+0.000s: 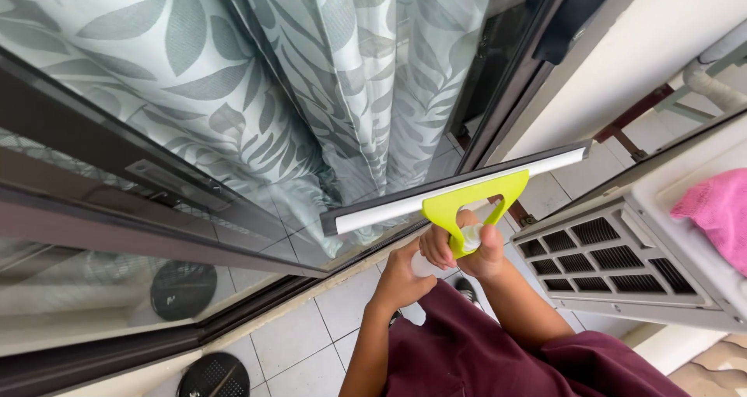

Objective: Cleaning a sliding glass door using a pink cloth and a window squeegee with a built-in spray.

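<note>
At the centre of the frame, both the left hand (405, 276) and right hand (481, 249) grip tight around a yellow-green window squeegee (459, 197) against the glass door (233, 117).

Glass door (233, 132) and air-conditioner unit (622, 265) flank hands (451, 257).

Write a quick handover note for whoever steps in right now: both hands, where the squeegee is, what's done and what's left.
Left hand: closed around the lower end of the white handle, below the right hand.
Right hand: fingers wrapped around the handle just under the yellow-green head.
Squeegee: held up with both hands, its long blade tilted and lying against the glass of the sliding door, near the dark frame; a leaf-patterned curtain hangs behind the glass.
Pink cloth: lying on the white air-conditioner unit to the right, untouched.
Done: squeegee gripped and at the glass.
Left: cannot tell how much glass has been wiped.
</note>
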